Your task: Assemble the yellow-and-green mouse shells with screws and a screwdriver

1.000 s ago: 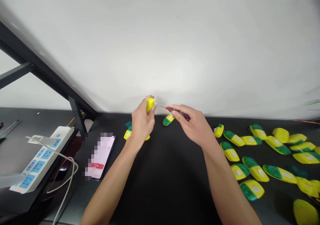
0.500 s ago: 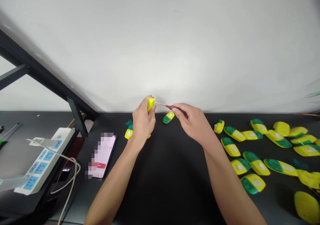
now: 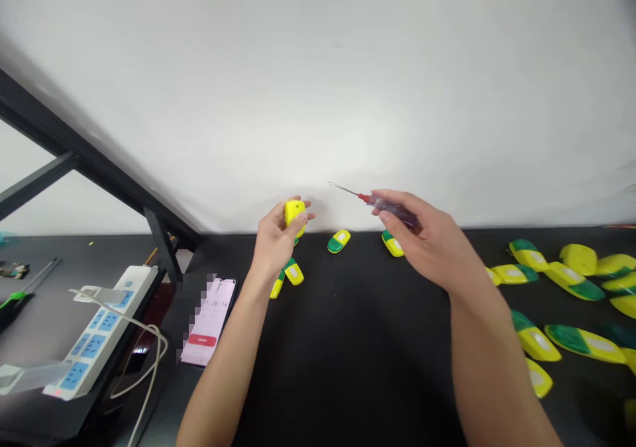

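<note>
Fingers [image 3: 277,220] of left hand [image 3: 273,251] pinch small yellow plastic shell [image 3: 294,210] at 11 o'clock | right hand [image 3: 432,245] closed around red-handled screwdriver [image 3: 385,202] at 1 o'clock | shell likely light, rigid, slick; grip its edges

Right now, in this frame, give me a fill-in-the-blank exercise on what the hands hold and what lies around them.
The left hand holds a small ___ piece. The right hand grips a ___, its tip apart from that piece. On the black table, the phone lies between the left forearm and the white ___.
Missing words: yellow; screwdriver; power strip.
</note>
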